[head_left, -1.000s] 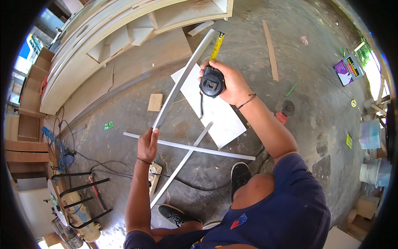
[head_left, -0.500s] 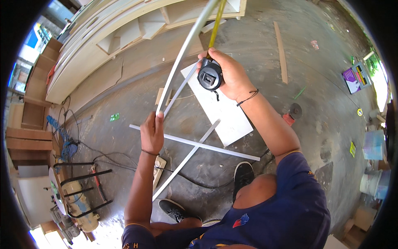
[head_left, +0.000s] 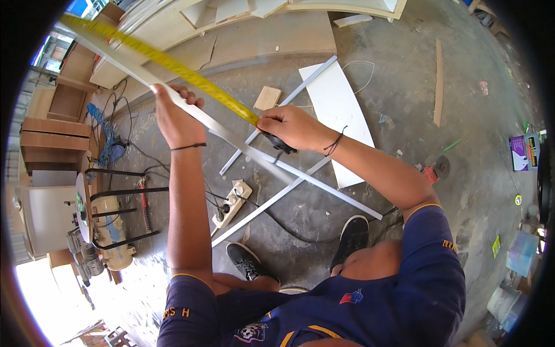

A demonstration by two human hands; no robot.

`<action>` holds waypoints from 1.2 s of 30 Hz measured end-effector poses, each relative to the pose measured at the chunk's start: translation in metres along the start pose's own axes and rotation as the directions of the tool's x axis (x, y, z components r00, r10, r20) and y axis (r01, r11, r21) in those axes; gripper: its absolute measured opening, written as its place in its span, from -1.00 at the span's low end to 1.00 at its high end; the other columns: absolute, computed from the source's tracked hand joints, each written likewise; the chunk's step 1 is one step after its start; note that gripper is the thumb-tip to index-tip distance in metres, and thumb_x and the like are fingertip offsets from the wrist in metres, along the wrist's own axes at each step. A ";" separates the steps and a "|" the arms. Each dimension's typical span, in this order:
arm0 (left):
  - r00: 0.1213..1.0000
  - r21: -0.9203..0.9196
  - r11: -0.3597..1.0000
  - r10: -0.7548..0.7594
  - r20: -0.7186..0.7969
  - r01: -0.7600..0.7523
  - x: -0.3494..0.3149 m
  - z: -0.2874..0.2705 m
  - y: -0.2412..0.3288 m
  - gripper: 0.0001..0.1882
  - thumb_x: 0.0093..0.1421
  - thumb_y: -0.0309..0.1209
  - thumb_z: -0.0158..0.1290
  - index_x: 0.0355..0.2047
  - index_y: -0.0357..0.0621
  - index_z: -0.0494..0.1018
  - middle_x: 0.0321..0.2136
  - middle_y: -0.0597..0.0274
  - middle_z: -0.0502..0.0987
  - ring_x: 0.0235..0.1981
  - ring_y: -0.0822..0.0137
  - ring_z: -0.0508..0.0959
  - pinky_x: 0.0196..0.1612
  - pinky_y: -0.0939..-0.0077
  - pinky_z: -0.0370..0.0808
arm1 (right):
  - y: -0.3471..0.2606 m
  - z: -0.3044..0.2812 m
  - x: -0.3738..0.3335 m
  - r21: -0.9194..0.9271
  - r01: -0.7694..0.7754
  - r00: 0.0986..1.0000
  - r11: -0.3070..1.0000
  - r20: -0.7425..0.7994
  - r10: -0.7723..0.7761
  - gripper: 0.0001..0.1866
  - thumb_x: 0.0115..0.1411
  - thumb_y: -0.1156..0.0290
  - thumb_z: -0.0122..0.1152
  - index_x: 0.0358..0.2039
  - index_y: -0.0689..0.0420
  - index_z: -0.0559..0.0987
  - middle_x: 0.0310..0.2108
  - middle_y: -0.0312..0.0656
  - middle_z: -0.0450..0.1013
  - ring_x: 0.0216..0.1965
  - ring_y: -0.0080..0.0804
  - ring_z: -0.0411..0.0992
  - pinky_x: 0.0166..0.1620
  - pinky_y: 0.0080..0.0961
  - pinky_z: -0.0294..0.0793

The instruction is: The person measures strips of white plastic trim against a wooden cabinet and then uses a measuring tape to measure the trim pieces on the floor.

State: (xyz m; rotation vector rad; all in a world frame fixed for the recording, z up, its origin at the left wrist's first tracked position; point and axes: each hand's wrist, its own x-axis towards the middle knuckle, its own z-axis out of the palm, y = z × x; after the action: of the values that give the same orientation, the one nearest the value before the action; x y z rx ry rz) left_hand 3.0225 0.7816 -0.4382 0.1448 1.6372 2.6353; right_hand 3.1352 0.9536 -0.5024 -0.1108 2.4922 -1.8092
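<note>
The left hand (head_left: 178,120), fingers curled, holds the long, slim white bar (head_left: 211,121); the right hand (head_left: 298,128) grips the black tape measure (head_left: 279,143), its yellow blade (head_left: 185,72) converging barward, upper left.

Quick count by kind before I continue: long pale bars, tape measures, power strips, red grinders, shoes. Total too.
Bars: 4 (1 in the left hand, 3 lying below)
Tape measure: 1
Power strip: 1
Grinder: 1
Shoes: 2
Total: 9
</note>
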 end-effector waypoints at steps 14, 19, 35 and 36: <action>0.951 -0.136 0.985 0.065 -0.304 -0.110 0.041 -0.073 0.012 -0.54 0.27 -0.04 -0.52 -0.05 -0.07 0.13 -0.24 0.02 0.21 -0.35 0.15 0.30 -0.09 -0.27 0.34 | 0.044 -0.054 -0.049 -0.567 -0.084 0.988 0.820 -0.157 -0.007 -0.77 0.08 0.29 0.03 -0.44 0.17 0.56 -0.55 -0.05 0.45 -0.54 -0.12 0.39 -0.40 -0.33 0.37; 0.951 -0.330 0.940 -0.018 -0.309 -0.089 0.083 -0.132 0.052 -0.56 0.25 -0.16 -0.46 -0.16 -0.36 0.13 -0.42 -0.04 0.25 -0.45 0.13 0.33 -0.09 -0.13 0.39 | 0.030 -0.069 -0.070 -0.615 -0.117 0.977 0.780 -0.214 -0.022 -0.80 0.09 0.34 0.01 -0.45 0.17 0.55 -0.52 -0.06 0.45 -0.50 -0.13 0.40 -0.39 -0.32 0.37; 0.901 -0.353 0.925 -0.027 -0.433 -0.142 0.103 -0.158 0.050 -0.52 0.26 -0.12 -0.51 -0.06 -0.31 0.06 -0.53 0.03 0.16 -0.51 0.16 0.28 -0.38 0.11 0.47 | 0.003 -0.080 -0.096 -0.747 -0.069 0.961 0.661 -0.229 -0.158 -0.80 0.07 0.35 -0.02 -0.54 0.15 0.53 -0.63 -0.07 0.41 -0.59 -0.12 0.38 -0.47 -0.25 0.36; 0.897 -0.353 0.921 -0.009 -0.442 -0.165 0.103 -0.160 0.051 -0.52 0.26 -0.12 -0.52 -0.07 -0.32 0.05 -0.54 0.04 0.15 -0.52 0.16 0.27 -0.41 0.13 0.46 | -0.002 -0.080 -0.097 -0.750 -0.038 0.956 0.661 -0.220 -0.196 -0.80 0.09 0.35 -0.02 -0.52 0.17 0.52 -0.62 -0.06 0.40 -0.58 -0.11 0.35 -0.47 -0.26 0.32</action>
State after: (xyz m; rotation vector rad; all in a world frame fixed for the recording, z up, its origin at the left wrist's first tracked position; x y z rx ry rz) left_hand 2.9049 0.6246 -0.4567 -0.4351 1.1639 3.1593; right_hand 3.2247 1.0374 -0.4753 0.0120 3.3271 -0.6976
